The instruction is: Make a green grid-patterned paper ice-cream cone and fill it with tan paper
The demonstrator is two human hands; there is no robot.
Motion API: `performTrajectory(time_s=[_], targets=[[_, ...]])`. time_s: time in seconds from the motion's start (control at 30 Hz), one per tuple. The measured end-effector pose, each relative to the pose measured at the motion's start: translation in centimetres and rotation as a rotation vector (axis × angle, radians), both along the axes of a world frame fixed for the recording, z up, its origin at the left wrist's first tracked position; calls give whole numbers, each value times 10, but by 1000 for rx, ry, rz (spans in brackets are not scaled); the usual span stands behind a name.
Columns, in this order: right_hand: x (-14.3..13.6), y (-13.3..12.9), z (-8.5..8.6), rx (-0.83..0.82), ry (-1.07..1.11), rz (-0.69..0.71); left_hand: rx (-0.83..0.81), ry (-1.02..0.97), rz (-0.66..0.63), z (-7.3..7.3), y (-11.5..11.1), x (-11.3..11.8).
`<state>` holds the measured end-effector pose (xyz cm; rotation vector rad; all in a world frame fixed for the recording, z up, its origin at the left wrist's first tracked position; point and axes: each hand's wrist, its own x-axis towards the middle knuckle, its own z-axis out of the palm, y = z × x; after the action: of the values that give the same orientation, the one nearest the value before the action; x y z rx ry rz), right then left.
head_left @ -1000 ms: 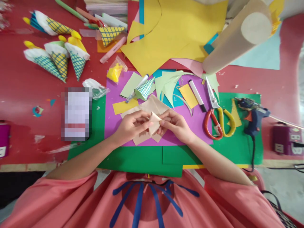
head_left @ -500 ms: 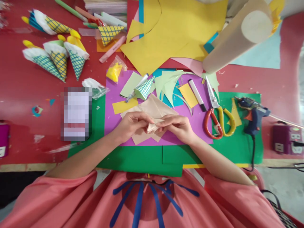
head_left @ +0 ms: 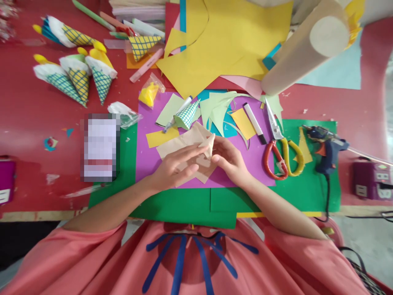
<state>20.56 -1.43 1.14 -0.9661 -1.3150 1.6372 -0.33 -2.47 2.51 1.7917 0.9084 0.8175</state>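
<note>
A small folded piece of cream cloth or thin paper (head_left: 210,145) stands up, pinched in the fingers of my right hand (head_left: 231,160). My left hand (head_left: 175,167) has its fingers stretched out and apart, and a fingertip reaches the left side of the folded piece. Beneath both hands lies a flat beige sheet (head_left: 187,138) with zigzag-cut edges, partly covered by them. Just beyond it, a small green-and-white checked paper cone (head_left: 187,116) rests on the purple sheet (head_left: 145,157).
Scissors (head_left: 276,153) with red and yellow handles lie to the right, beside a glue gun (head_left: 328,149). A marker (head_left: 254,123) and pale green scraps (head_left: 219,108) are ahead. Leftward are a blurred phone (head_left: 100,147) and several finished cones (head_left: 100,76). A thick cardboard tube (head_left: 294,53) stands back right.
The folded piece has gone from both hands' pinch to upright in my right hand. My left fingers have opened and straightened. The view has shifted slightly.
</note>
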Motion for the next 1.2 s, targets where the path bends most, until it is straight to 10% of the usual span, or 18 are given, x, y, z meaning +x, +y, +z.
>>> performTrajectory(time_s=[0.33,0.83,1.2], targets=[[2,1,0,5,-119,29,-301,-33,98,-5,-3,1],[2,3,7,-180,185,350,550,343,269,-2,6,-4],[3,3,5,51,-61,124,777,369,64,0,10,-3]])
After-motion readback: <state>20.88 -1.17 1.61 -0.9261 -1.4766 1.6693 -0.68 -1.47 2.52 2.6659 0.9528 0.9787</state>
